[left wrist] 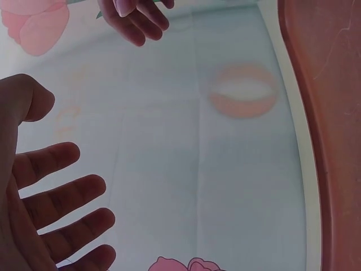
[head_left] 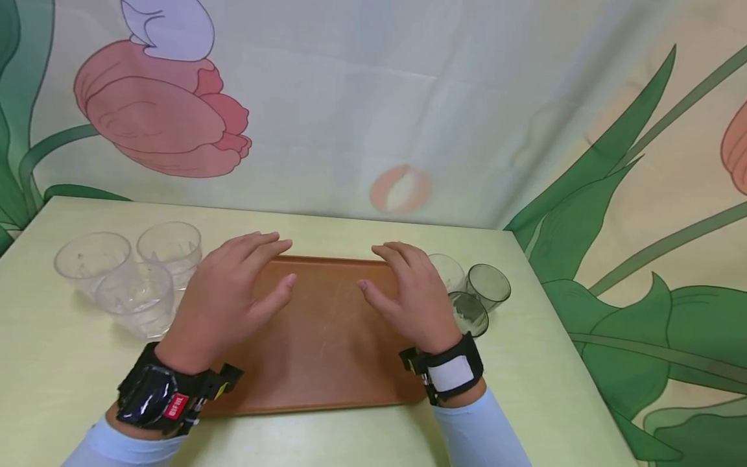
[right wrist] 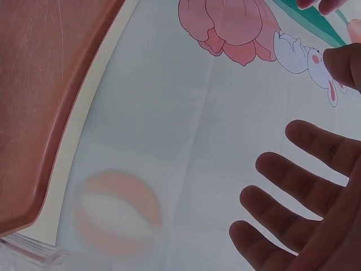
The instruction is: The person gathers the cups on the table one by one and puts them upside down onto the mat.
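A brown rectangular tray lies on the pale table between two groups of cups. Above its left side hovers my left hand, fingers extended and thumb apart, holding nothing. My right hand hovers over the tray's right side in the same way, palm facing the left one. Three clear plastic cups stand close together left of the tray, partly behind my left hand. Right of the tray are a clear cup and two smoky grey cups, partly hidden by my right hand. Both wrist views show spread, bare fingers.
The pale table ends at the back against a hanging cloth printed with flowers and leaves. Its right edge slopes down past the grey cups. Each wrist wears a black strap with a small device.
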A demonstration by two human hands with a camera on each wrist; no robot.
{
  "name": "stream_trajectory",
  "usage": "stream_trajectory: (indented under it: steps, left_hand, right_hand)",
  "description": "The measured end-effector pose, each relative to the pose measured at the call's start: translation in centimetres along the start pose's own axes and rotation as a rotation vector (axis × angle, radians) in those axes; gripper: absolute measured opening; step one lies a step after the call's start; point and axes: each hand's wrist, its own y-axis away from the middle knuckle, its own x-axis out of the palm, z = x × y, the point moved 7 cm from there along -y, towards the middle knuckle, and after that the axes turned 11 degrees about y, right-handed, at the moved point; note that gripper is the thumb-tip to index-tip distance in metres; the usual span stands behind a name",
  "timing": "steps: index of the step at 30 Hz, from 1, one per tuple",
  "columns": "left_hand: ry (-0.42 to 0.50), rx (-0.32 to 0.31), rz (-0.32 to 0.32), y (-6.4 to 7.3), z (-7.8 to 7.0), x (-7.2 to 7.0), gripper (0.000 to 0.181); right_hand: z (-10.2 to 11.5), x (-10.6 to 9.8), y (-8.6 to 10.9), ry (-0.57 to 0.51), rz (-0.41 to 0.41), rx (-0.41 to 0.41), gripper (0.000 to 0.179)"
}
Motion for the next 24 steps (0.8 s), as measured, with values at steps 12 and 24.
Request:
stream_trajectory:
  steps: [12, 24]
  left_hand:
    - [0.006, 0.027, 0.022, 0.1, -0.4, 0.7, 0.047]
    - [0.008, 0.062, 0.05, 0.0, -0.5, 1.4, 0.051]
  right_hand:
    - [-0.3, 0.4, 0.2, 0.019, 0.018, -0.013, 0.055]
    - [-1.1, 0.3, 0.4, 0.078, 0.019, -0.025, 0.053]
